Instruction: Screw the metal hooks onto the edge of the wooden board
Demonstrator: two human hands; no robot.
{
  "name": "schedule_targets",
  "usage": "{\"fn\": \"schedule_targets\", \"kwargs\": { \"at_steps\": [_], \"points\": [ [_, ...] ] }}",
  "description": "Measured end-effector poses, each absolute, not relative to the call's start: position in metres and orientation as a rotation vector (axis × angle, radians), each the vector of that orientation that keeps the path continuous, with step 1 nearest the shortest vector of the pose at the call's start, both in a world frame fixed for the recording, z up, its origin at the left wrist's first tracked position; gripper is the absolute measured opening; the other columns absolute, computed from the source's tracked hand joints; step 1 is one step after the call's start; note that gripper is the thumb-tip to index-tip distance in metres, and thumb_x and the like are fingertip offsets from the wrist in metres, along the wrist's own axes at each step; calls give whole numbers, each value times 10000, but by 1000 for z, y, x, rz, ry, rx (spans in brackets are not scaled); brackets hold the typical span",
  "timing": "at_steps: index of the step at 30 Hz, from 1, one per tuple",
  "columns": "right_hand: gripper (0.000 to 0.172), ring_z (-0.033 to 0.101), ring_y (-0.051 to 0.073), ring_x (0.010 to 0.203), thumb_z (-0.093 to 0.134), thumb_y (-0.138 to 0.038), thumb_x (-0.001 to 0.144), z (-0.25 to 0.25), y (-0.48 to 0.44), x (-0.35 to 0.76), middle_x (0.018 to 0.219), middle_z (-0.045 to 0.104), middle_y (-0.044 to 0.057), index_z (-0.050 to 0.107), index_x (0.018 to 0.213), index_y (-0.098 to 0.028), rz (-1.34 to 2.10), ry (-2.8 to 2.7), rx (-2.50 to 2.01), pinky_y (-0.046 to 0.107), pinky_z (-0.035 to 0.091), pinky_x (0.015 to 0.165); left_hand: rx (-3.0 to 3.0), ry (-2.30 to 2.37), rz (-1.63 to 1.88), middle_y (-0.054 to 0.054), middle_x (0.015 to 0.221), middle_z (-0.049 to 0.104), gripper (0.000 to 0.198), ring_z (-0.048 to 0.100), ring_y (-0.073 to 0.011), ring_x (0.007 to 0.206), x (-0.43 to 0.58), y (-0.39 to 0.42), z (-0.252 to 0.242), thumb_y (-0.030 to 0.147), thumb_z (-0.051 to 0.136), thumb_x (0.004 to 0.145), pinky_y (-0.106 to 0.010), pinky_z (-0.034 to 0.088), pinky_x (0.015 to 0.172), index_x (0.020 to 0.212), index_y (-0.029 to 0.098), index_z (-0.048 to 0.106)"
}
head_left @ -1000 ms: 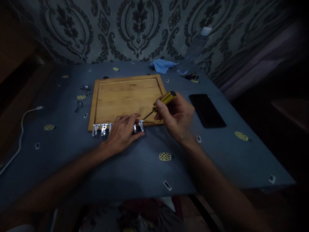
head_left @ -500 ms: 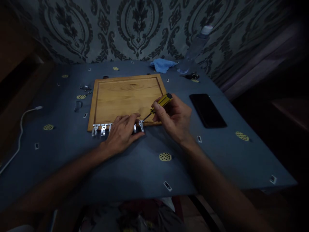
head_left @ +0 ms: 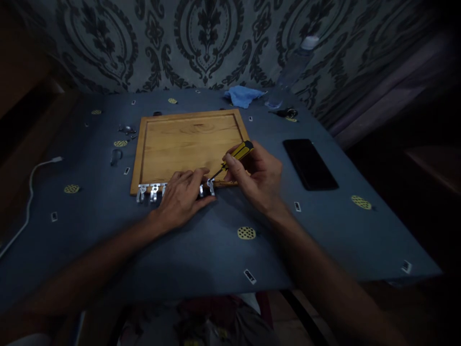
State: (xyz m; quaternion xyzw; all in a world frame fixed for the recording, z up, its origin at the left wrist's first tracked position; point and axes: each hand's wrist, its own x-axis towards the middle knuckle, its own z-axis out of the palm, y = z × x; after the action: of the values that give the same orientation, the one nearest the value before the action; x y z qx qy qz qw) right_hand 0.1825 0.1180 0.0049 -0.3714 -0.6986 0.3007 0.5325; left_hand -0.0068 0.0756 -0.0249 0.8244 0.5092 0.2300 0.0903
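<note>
A wooden board (head_left: 187, 144) with a raised rim lies on the blue table. Along its near edge sits a metal rack of silver hooks (head_left: 153, 191). My left hand (head_left: 182, 198) lies flat over the middle of that rack, fingers pressed down on it. My right hand (head_left: 257, 175) is closed round a yellow and black screwdriver (head_left: 236, 156). The screwdriver slants down to the left, its tip at the rightmost hook (head_left: 211, 185), just beside my left fingertips.
A black phone (head_left: 309, 164) lies right of the board. At the back are a blue cloth (head_left: 242, 96), a clear bottle (head_left: 288, 77) and keys (head_left: 284, 113). Small metal parts (head_left: 126, 130) and a white cable (head_left: 30, 192) lie to the left. The patterned wall is close behind.
My right hand has moved left and down with the screwdriver, bringing its tip onto the rightmost hook. My left hand has stayed on the rack.
</note>
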Motion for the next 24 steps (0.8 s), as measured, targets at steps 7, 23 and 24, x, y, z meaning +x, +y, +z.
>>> {"fn": "schedule_targets", "kwargs": {
  "at_steps": [7, 23, 24],
  "points": [
    [310, 567, 138, 566, 739, -481, 926, 2, 120, 183, 667, 563, -31, 570, 808, -249, 694, -1694, -910, 297, 463, 536, 2438, 1519, 668, -117, 1236, 756, 546, 696, -301, 1189, -7, 76, -26, 379, 772, 932, -432, 500, 985, 1349, 184, 479],
    [361, 562, 162, 596, 760, -490, 903, 1, 115, 172, 656, 541, -30, 521, 762, -261, 546, -1685, -915, 319, 469, 551, 2436, 1520, 701, -99, 1214, 763, 535, 707, -296, 1155, -7, 76, -26, 352, 781, 921, -427, 500, 963, 1340, 198, 486],
    [355, 560, 159, 595, 760, -484, 905, 1, 115, 173, 662, 543, -29, 525, 765, -258, 553, -1684, -919, 317, 468, 549, 2436, 1519, 705, -100, 1215, 763, 534, 707, -296, 1157, -7, 76, -27, 354, 782, 920, -429, 501, 967, 1338, 197, 489]
  ]
}}
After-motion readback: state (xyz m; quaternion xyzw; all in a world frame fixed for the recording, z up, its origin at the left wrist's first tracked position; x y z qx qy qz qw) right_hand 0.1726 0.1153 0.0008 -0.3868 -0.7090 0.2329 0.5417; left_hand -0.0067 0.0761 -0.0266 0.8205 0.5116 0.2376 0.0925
